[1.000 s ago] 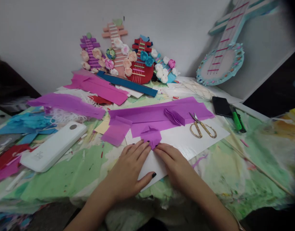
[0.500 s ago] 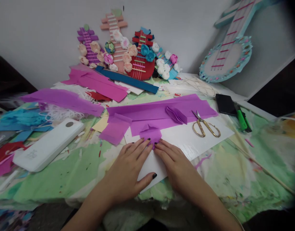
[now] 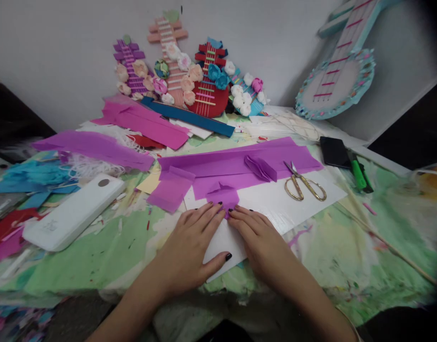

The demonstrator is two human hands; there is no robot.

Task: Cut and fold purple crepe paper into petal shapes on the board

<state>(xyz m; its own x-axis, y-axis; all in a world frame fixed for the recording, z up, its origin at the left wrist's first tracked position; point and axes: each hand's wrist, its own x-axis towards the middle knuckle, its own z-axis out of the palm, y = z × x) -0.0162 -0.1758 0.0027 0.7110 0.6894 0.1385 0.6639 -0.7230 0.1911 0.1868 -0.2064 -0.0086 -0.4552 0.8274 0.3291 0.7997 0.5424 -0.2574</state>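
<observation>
A small piece of purple crepe paper (image 3: 223, 195) lies on a white sheet (image 3: 293, 209), its far edge curled up. My left hand (image 3: 197, 235) rests flat over its near left side, fingers stretched out and thumb spread to the right. From the other side my right hand (image 3: 257, 232) lies with extended fingertips on its near right edge. The fingertips of both hands almost meet there. Behind are a large purple paper strip (image 3: 211, 168), a folded purple paper piece (image 3: 260, 168) and a purple rectangle (image 3: 172, 188). Gold-handled scissors (image 3: 304, 183) lie partly open on the right.
A white power bank (image 3: 74, 212) lies at left, near blue paper (image 3: 36, 175) and white shredded strands (image 3: 86, 166). A black phone-like slab (image 3: 334, 152) and a green cutter (image 3: 359, 175) lie at right. Flower-trimmed paper guitars (image 3: 209, 90) lean on the wall behind.
Almost nothing differs. Both hands keep their place on the purple paper, with only slight shifts of the fingers, and the view has tilted a little.
</observation>
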